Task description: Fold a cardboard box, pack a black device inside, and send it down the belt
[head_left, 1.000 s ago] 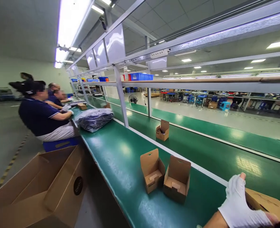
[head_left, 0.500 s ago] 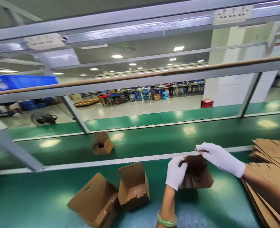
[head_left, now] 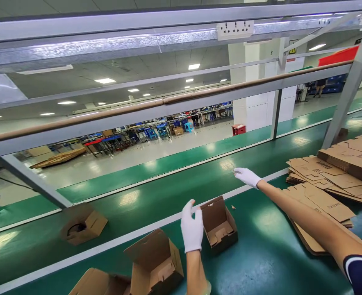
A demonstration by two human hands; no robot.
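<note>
My left hand [head_left: 192, 227] wears a white glove and rests, fingers up and apart, against the left side of a small open cardboard box [head_left: 220, 224] standing on the green bench. My right hand [head_left: 247, 176], also gloved, is stretched out flat over the white strip beyond the box, holding nothing. Two more open boxes stand to the left: one [head_left: 156, 262] next to my left forearm and one [head_left: 97, 282] at the bottom edge.
Stacks of flat cardboard blanks [head_left: 325, 180] lie on the right under my right arm. A box with a dark part inside [head_left: 83, 224] sits on the far green conveyor belt [head_left: 156, 192]. A metal frame rail [head_left: 168, 106] crosses overhead.
The view has swung right from the seated workers. The box both hands were folding now stands open on the bench; my right hand has let go and reached forward.
</note>
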